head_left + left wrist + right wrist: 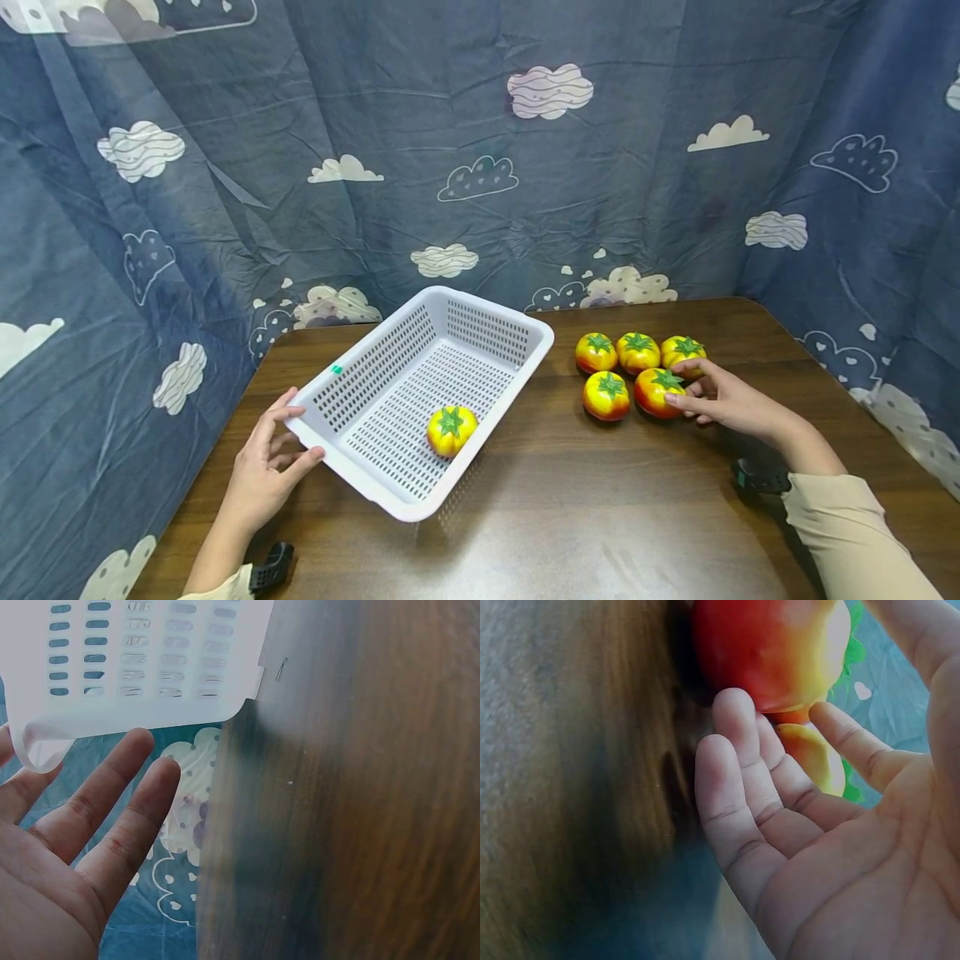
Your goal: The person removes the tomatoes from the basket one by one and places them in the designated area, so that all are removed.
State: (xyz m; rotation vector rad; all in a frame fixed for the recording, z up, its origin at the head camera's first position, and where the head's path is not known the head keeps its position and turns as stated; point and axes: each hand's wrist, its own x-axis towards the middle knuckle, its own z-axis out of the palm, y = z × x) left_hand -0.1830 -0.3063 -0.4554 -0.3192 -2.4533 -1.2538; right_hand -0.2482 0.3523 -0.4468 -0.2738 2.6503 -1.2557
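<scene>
My left hand [262,471] holds the left corner of a white plastic basket [318,440], thumb on the near side of the rim and fingers on the far side. In the left wrist view two of its fingers [124,847] stretch out loosely below the basket's edge [150,716]. One yellow-red tomato [452,432] with green leaves lies inside the basket. My right hand [723,400] is at the front right tomato [654,393] of a group, thumb and fingertips right at its side. In the right wrist view the fingers [731,780] are slightly bent, beside the tomato's red side [757,652].
Several similar tomatoes stand close together: one front left [606,396], and a back row with one at left [596,354], one in the middle [637,354] and one at right [678,354]. The brown wooden table [585,517] ends at a blue cloud-patterned cloth [480,233].
</scene>
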